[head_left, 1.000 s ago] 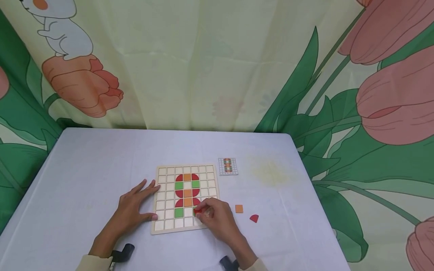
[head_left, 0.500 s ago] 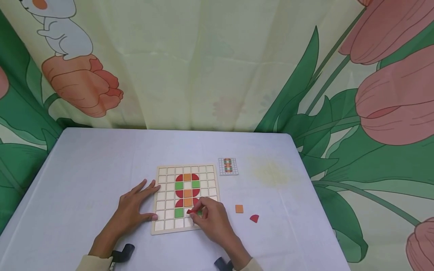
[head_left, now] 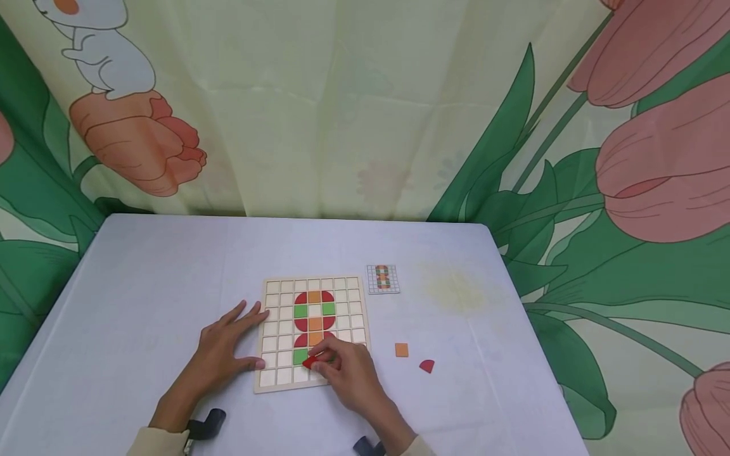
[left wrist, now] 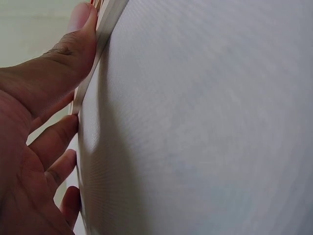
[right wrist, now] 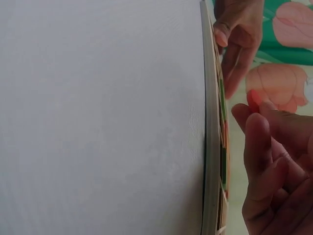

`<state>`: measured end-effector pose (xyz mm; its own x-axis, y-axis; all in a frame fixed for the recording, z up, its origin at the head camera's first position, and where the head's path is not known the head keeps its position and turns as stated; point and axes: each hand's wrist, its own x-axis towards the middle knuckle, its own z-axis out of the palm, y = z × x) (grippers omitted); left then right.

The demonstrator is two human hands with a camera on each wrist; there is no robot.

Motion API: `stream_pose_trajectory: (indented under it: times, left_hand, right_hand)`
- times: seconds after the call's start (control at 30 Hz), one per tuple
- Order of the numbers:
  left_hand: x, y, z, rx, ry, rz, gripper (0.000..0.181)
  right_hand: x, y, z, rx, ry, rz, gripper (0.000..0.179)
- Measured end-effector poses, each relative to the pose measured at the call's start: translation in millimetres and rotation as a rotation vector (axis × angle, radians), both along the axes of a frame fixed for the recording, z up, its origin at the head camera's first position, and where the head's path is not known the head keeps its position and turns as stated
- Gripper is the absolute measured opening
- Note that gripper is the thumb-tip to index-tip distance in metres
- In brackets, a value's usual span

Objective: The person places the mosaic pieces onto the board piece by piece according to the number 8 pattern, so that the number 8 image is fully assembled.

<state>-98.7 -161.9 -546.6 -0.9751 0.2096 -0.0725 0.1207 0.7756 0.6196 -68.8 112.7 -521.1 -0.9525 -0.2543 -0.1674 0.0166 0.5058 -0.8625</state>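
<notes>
A square wooden grid board (head_left: 279, 373) lies on the table, with red rounded, orange square and green square tiles set in its middle columns. My right hand (head_left: 352, 373) pinches a red quarter-round tile (head_left: 310, 361) between thumb and finger, over the lower part of the board beside a green tile (head_left: 300, 356). In the right wrist view that red tile (right wrist: 254, 100) shows at the fingertips, apart from the board. My left hand (head_left: 219, 345) has its fingers spread, thumb and fingertips touching the board's left edge. In the left wrist view the thumb (left wrist: 73, 44) presses along the board's rim.
Right of the board lie a loose orange square tile (head_left: 402, 349) and a red quarter-round tile (head_left: 426, 366). A small pattern card (head_left: 383, 279) lies beyond the board's upper right corner. The white-covered table (head_left: 171, 272) ends at a printed curtain (head_left: 336, 126).
My right hand has moved left across the lower part of the board, carrying the red quarter-round tile. The left hand stays at the board's edge.
</notes>
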Motion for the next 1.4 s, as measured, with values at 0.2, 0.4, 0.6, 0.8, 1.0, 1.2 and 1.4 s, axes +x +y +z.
stream_pose_trajectory:
  times: [0.2,0.4,0.6,0.8,1.0,1.2,1.4]
  left_hand:
    - [-0.8,-0.8,-0.1,0.004,0.004,-0.007,0.104]
    - [-1.4,-0.4,-0.2,0.009,0.032,-0.01,0.103]
    - [-1.6,-0.7,-0.5,0.01,0.022,-0.016,0.103]
    - [-2.8,-0.9,-0.7,0.015,0.018,-0.021,0.103]
    - [-2.6,0.3,-1.1,0.009,0.028,-0.023,0.102]
    - [-0.7,0.0,0.7,0.006,0.033,-0.018,0.102]
    - [-0.4,-1.5,-0.8,0.011,0.018,-0.015,0.103]
  right_hand:
    - [1.9,-6.2,1.0,0.021,0.009,-0.004,0.013]
    - [3.2,-10.9,2.2,0.121,0.078,-0.044,0.017]
    - [2.8,-15.4,1.0,0.142,0.068,-0.045,0.015]
    - [3.0,-20.5,2.1,0.234,0.048,-0.026,0.013]
    - [1.5,-24.3,1.9,0.267,0.05,-0.017,0.015]
    - [1.3,-26.3,0.8,0.283,0.056,-0.007,0.018]
    - [2.1,-26.9,-1.8,0.305,0.064,0.018,0.018]
